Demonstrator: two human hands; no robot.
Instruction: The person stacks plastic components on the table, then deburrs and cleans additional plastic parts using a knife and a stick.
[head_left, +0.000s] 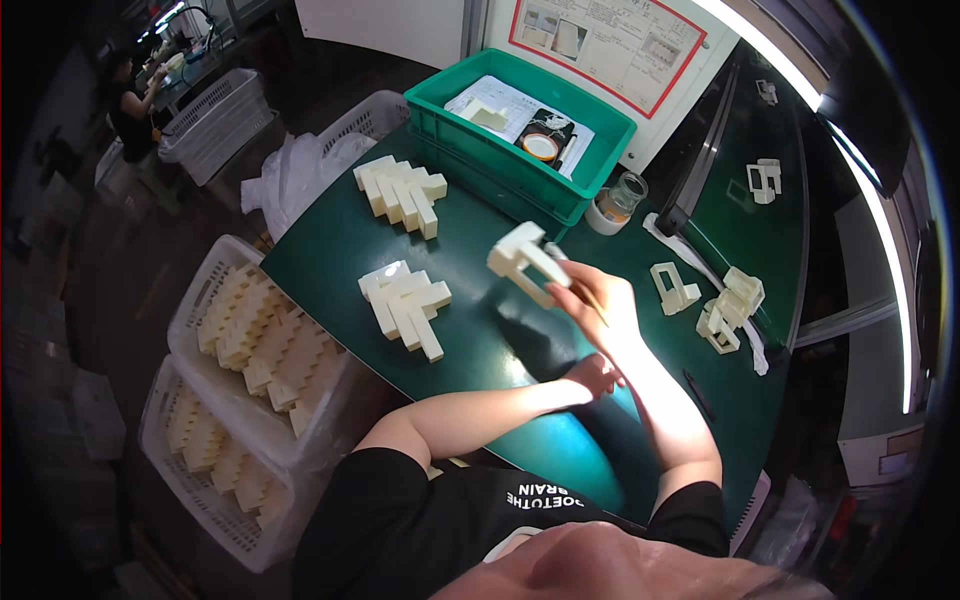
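Note:
My right hand (600, 300) grips a cream plastic part (520, 258) with an open rectangular frame, held tilted above the green table. My left hand (593, 377) is lower, close by my right wrist and partly hidden there. Its fingers look curled in; what they hold, if anything, does not show. To the left on the table lie two groups of similar cream parts, a far row (400, 195) and a nearer row (405, 305), each packed side by side. More loose cream frame parts lie to the right, one single part (673, 288) beside a small cluster (733, 305).
A green bin (420, 115) with papers and a round-lidded jar stands at the back. Next to it is a glass jar (622, 198). White crates (180, 335) filled with cream parts stand at lower left. A conveyor belt (780, 230) runs along the right. Another person (132, 105) sits far left.

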